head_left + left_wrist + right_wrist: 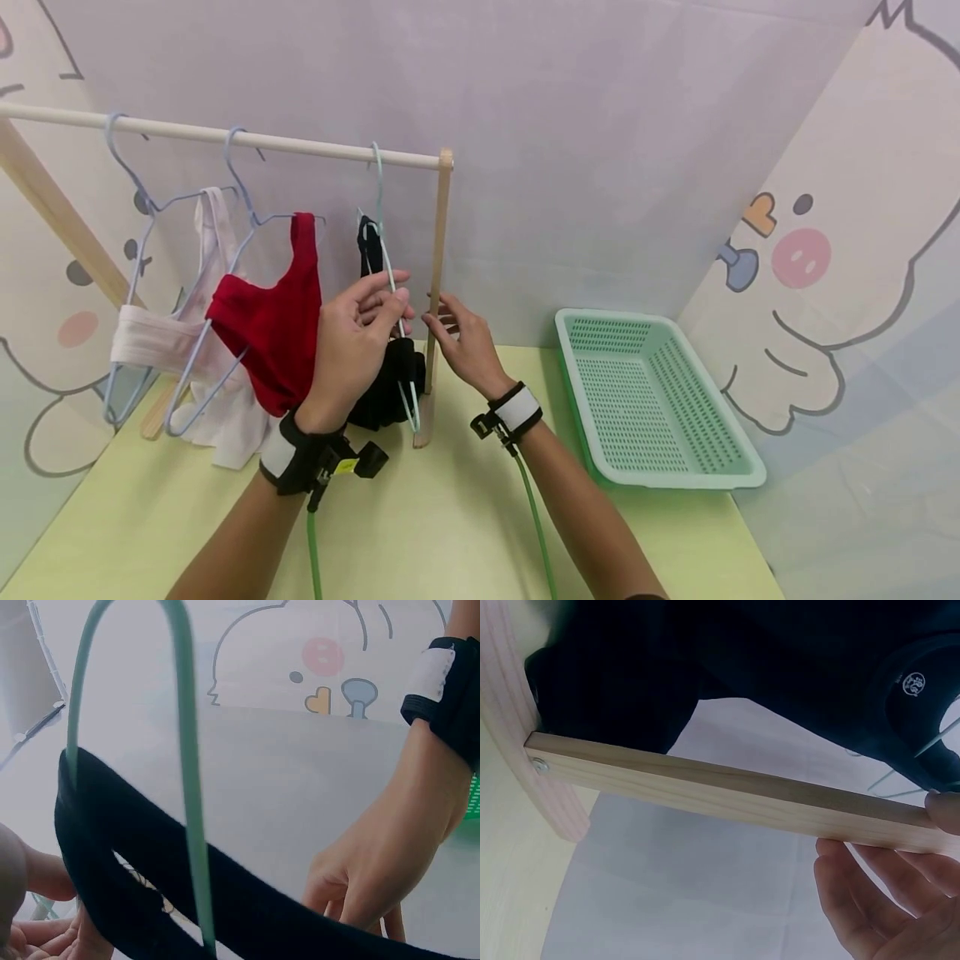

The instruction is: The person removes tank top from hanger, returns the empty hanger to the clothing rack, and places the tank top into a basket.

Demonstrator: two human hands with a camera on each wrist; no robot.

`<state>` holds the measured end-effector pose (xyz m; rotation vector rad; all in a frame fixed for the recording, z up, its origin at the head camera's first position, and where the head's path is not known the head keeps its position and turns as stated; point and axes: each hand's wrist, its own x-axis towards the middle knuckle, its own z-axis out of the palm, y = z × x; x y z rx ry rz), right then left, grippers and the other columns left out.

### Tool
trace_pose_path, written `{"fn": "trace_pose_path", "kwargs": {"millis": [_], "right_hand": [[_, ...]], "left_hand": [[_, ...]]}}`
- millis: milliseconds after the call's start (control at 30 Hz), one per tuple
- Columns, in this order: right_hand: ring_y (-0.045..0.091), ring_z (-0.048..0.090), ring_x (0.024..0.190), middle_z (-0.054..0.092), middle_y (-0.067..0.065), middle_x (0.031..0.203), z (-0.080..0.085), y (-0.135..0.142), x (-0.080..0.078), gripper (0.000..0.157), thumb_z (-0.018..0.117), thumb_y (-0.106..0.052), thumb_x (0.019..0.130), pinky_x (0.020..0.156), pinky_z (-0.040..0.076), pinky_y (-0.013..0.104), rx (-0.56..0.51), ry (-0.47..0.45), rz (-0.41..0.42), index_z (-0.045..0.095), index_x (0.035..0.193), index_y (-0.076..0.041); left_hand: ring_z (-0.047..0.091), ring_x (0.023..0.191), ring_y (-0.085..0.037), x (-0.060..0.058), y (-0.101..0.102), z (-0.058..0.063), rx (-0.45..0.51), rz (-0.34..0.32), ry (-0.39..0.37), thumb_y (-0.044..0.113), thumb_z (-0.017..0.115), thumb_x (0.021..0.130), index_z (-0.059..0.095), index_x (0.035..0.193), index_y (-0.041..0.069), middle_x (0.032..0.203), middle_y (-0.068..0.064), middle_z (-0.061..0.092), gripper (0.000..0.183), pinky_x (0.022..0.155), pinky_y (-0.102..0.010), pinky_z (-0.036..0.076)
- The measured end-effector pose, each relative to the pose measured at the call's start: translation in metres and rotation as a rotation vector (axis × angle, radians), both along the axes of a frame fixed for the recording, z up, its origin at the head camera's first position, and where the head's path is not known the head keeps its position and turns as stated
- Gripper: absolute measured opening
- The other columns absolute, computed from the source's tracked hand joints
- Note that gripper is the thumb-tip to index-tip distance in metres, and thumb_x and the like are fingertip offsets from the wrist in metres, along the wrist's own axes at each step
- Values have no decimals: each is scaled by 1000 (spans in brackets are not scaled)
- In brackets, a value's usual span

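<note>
In the head view, a light green hanger [380,187] hooks over the rack's rod near its right end, carrying a black top [386,387]. My left hand [358,333] pinches one side wire of this hanger between thumb and fingers. A black strap [142,802] and the hanger's green hook cross the left wrist view in front of the fingertips. My right hand [467,342] grips the rack's wooden upright [440,225], the thumb on one side and the fingers on the other. Close behind the upright, the black top's neckline shows a small white print in the right wrist view.
Left of the hands, a red top [270,321] and a white top [153,337] hang on blue hangers from the white rod [300,147]. A green plastic basket [592,417] stands on the yellow table [420,517] at the right. Printed curtains [570,167] enclose the table.
</note>
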<state>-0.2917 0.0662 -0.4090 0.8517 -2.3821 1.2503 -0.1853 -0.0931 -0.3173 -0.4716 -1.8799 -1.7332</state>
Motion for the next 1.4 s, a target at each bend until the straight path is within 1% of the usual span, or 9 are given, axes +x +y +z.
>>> {"fn": "trace_pose_path", "kwargs": {"millis": [267,400,467,533,600,767,900,1167,1400], "right_hand": [[13,66,96,67,3,110,-2,-1,-1,36,56,-28,103,77,50,20,-11,20,4,55,136,-14],[14,67,95,67,2,110,-3,-2,-1,36,56,-28,103,77,51,23,-14,20,6,55,137,-15],[15,67,95,67,3,110,-3,-1,-1,36,56,-28,103,77,51,24,-16,19,7,55,137,-15],[15,67,95,67,3,110,-4,-1,-1,36,56,-29,103,76,51,25,-18,21,6,56,136,-14],[16,67,95,68,3,110,-4,-1,0,36,56,-29,103,76,52,26,-18,23,5,56,136,-14],[17,68,95,68,4,110,-4,-1,-1,37,56,-30,103,76,52,26,-18,29,0,56,136,-13],[16,68,96,68,4,110,-4,-2,-1,37,55,-30,103,75,52,25,-15,27,0,56,137,-14],[15,68,95,68,2,110,-6,-1,-1,36,55,-29,103,74,51,22,-15,21,-14,57,136,-15],[16,68,95,68,2,111,-5,-2,-1,36,55,-29,104,74,51,22,-17,24,-6,58,136,-14]], "left_hand": [[64,70,-21,4,-4,8,13,-27,26,12,61,99,64,125,-2,86,-12,67,29,77,-33,54],[64,69,-19,10,-7,12,-5,-17,24,13,61,99,66,125,0,84,-10,67,29,60,-24,49],[64,69,-18,12,-9,13,-12,-16,26,12,61,99,66,124,0,83,-8,66,28,50,-23,41],[64,68,-18,13,-10,15,-11,-22,29,12,60,99,66,123,0,82,-9,66,27,47,-24,38],[63,68,-18,14,-11,16,-5,-32,34,11,60,99,66,122,-1,81,-9,65,27,48,-24,38],[63,66,-18,15,-12,21,4,-45,60,10,60,99,67,122,-2,80,-9,65,26,60,-26,49],[63,65,-18,20,-13,26,4,-46,78,10,60,99,67,122,-1,80,-9,65,26,59,-27,49],[63,65,-19,38,-20,32,-34,-71,29,10,60,99,67,124,1,81,-10,65,27,51,-23,44],[60,65,-21,58,-36,34,-62,-107,-34,10,61,98,66,124,-1,81,-13,63,28,60,-24,51]]}}
